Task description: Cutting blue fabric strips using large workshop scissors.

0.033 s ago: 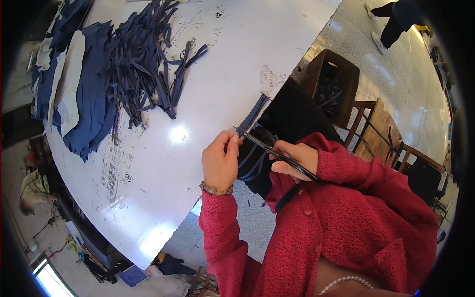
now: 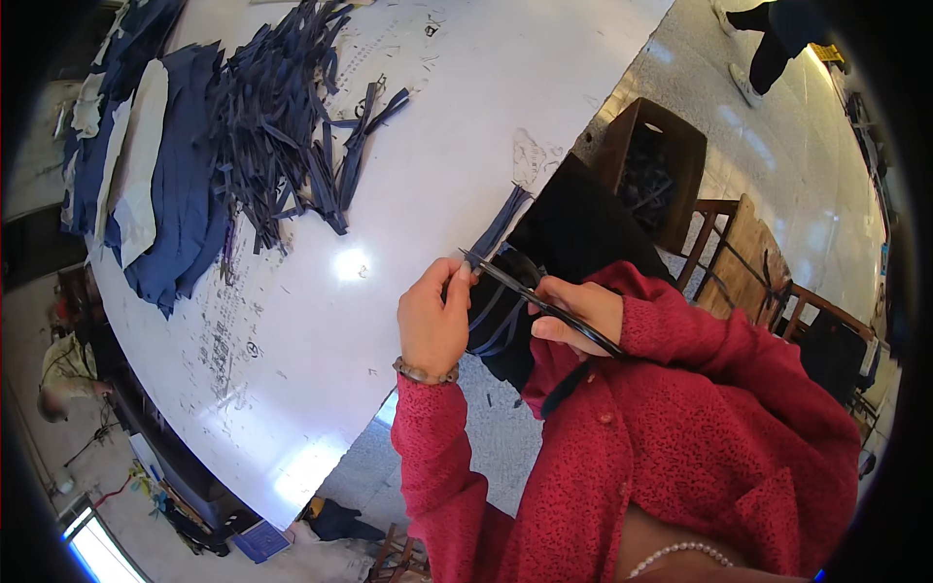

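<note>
My left hand (image 2: 434,316) is closed, thumb and fingers pinching a bundle of dark blue strips (image 2: 501,225) by the table's edge. One end of the bundle fans out over the white tabletop; more strips (image 2: 498,328) loop down below my fingers, above my dark-clothed lap. In my right hand (image 2: 588,319) is a pair of black scissors (image 2: 536,298). Their blades lie across the bundle, tips beside my left fingertips. Whether the blades are fully closed is too small to tell.
A heap of dark blue strips (image 2: 277,126) covers the far left of the white table (image 2: 437,117), beside larger blue sheets (image 2: 190,185) and a pale piece (image 2: 138,185). To the right stand a brown bin (image 2: 685,165) with scraps and a wooden stool (image 2: 746,248). A person's legs (image 2: 768,63) show beyond.
</note>
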### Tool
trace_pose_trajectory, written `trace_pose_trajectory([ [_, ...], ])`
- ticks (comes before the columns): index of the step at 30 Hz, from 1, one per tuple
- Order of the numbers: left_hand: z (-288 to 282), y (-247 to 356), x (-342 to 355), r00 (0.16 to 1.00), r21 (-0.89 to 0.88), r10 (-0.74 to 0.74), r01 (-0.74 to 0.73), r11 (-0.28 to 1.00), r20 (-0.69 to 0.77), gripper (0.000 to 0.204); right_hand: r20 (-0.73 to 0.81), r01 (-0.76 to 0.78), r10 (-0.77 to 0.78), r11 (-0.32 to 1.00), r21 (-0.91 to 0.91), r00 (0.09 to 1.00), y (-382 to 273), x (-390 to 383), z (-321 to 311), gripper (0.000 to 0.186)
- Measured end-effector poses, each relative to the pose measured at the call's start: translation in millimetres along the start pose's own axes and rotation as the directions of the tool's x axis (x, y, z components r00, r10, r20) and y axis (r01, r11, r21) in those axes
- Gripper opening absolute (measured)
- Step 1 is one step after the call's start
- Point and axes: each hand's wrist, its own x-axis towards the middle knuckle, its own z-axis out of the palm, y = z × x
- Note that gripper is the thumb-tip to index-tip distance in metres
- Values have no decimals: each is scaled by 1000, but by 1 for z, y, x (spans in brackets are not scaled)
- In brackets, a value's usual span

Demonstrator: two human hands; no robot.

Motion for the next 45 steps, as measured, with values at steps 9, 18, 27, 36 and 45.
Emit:
trace_pose_trajectory([
  [9, 0, -1, -1, 1000, -20, 11, -11, 1000, -1, 18, -98, -6, 2, 999, -43, 995, -3, 5, 9, 45],
  [18, -1, 1, -1, 1000, -3, 1, -1, 1000, 7, 17, -138, 17, -33, 993, -119, 990, -1, 7, 10, 42],
  [27, 1, -1, -1, 1000, -35, 9, -9, 999, 0, 17, -168, 79, -110, 980, -183, 980, -2, 9, 7, 43],
  [36, -15, -8, -9, 999, -200, -35, 30, 979, -22, 18, -71, 117, -134, 972, -203, 988, 2, 9, -9, 49],
  [45, 19, 42, 15, 990, -312, -47, 87, 946, 136, 19, -200, 307, -261, 917, 255, 944, -3, -21, -50, 63],
])
